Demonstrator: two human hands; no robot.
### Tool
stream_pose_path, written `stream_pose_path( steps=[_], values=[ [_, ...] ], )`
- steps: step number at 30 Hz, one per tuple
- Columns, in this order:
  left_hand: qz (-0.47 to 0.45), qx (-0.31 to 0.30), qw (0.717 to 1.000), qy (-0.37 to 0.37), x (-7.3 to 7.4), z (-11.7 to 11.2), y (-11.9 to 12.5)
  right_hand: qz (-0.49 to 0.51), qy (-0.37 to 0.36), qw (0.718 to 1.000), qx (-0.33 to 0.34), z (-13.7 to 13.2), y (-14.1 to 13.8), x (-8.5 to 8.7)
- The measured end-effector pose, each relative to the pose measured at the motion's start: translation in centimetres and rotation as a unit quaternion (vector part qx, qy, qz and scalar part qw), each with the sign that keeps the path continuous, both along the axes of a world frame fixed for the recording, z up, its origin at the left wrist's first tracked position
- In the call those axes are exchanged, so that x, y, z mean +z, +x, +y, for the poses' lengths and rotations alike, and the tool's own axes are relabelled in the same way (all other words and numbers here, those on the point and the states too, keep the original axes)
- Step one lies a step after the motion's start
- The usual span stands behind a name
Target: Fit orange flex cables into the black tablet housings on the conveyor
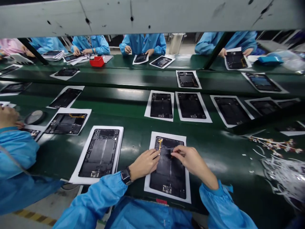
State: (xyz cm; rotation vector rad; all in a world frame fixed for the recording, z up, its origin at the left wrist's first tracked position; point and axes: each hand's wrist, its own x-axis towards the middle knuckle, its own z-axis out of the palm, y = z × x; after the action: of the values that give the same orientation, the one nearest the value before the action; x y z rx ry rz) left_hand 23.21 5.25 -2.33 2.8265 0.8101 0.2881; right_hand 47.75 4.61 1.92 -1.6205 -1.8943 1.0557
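My left hand (145, 163), fingers bunched, and right hand (189, 158), thumb and forefinger nearly meeting, were over the black tablet shell (163, 171); whether either gripped anything I couldn't tell. The shell lay on white paper (147, 183) on the bench (133, 140), long axis running away from me, orange cable (160, 142) at its far end. Beyond its left stood a red bin (97, 61).

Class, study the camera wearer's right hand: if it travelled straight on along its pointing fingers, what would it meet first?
Probably the yellow strip, close to the left hand; depth is unclear, so the right hand might pass just above it.
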Motion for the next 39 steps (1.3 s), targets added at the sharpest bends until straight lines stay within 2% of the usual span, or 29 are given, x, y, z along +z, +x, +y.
stream_pose_path(
  steps=[6,11,16,21,25,31,36,39],
  values=[
    [0.001,-0.004,1.0,0.028,-0.6,-0.8,0.0,0.072,-0.016,0.996,-0.052,-3.4,-1.0,-2.7],
    [0.011,-0.016,0.999,0.039,-0.6,-0.9,-0.6,0.163,-0.03,0.98,-0.108,-4.3,-1.5,-5.2],
    [0.049,-0.058,0.996,0.043,0.2,-0.5,-0.8,0.207,-0.041,0.969,-0.129,-4.3,-1.0,-5.3],
    [0.017,-0.041,0.999,0.006,0.9,-0.2,-1.1,0.094,0.018,0.991,-0.094,-4.4,-1.8,-3.6],
    [-0.006,-0.035,0.999,-0.014,0.8,-0.3,-1.4,0.01,0.059,0.997,-0.047,-4.4,-3.1,-2.7],
    [-0.016,-0.042,0.998,-0.039,0.5,-0.2,-1.6,-0.095,0.091,0.991,0.004,-4.0,-4.6,-2.6],
    [-0.063,0.019,0.995,-0.076,0.5,-0.1,-2.0,-0.177,0.116,0.976,0.048,-3.6,-6.8,-2.5],
    [-0.091,0.044,0.992,-0.079,0.0,-0.5,-2.1,-0.19,0.124,0.973,0.049,-3.3,-8.1,-2.7]
  ],
)
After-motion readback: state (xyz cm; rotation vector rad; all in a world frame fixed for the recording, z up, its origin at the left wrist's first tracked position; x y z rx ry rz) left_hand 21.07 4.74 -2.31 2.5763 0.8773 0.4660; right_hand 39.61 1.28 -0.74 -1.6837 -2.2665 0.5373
